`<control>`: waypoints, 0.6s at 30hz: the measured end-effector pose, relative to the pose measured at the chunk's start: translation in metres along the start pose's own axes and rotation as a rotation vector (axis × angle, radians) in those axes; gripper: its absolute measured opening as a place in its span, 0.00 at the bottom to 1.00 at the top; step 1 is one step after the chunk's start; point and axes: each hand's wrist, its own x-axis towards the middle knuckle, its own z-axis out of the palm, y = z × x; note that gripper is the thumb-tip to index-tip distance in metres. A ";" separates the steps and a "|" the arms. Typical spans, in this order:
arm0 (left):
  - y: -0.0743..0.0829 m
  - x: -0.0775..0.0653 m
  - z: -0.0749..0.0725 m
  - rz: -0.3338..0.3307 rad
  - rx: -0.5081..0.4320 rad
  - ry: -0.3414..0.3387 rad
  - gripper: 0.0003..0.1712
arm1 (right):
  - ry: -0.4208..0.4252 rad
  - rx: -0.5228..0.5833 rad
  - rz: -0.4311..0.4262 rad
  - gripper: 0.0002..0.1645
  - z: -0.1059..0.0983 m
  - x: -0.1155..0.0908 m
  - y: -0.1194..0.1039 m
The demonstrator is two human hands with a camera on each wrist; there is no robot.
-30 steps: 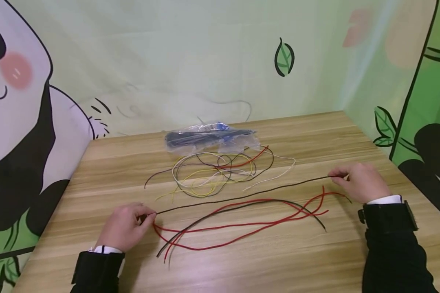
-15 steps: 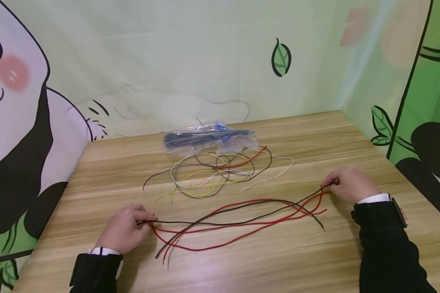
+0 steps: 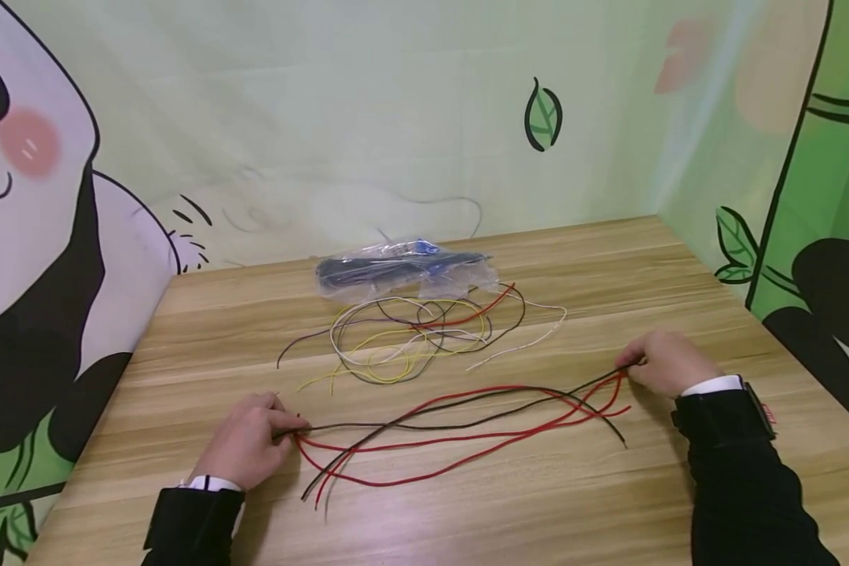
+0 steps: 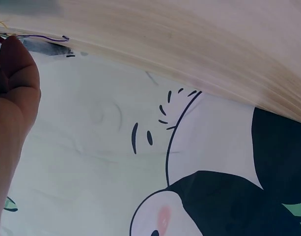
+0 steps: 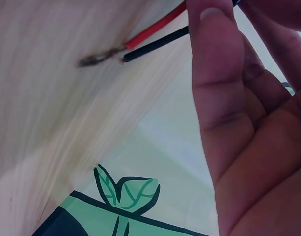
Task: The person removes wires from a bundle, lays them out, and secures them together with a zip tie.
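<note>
Wire (image 3: 460, 427), thin & blk, runs btwn L hand (image 3: 248, 440) and R hand (image 3: 668, 362), each pinching nr an end, crossing red wires (image 3: 385, 484) on tabletop (image 3: 538, 519); R prob. has a red one too. Risk: uneven lift could snag crossings or let smooth insulation slip thru fingers. Wires round, gently bowed; red's metal tip (image 5: 95, 59) bare, dull; bag (image 3: 403, 271) crinkly, clear; tabletop wood-grained.

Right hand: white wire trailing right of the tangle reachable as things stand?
Probably yes: only tabletop shows between the right hand and the white wire. The hand pinches a black wire and seemingly a red wire, though, so likely must let go first.
</note>
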 end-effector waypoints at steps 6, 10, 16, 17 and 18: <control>0.001 0.000 0.002 0.007 0.010 -0.016 0.20 | 0.000 0.015 0.007 0.12 0.002 0.001 -0.002; 0.002 0.000 0.003 0.020 0.004 -0.022 0.21 | 0.006 0.009 0.008 0.12 0.003 0.001 -0.003; 0.002 0.000 0.003 0.030 -0.025 -0.036 0.22 | 0.014 0.005 0.011 0.12 0.004 0.002 -0.006; 0.002 0.000 0.002 0.033 -0.031 -0.038 0.22 | 0.015 0.004 0.010 0.12 0.004 0.002 -0.006; 0.002 0.000 0.002 0.036 -0.035 -0.039 0.22 | 0.015 0.004 0.012 0.11 0.004 0.002 -0.007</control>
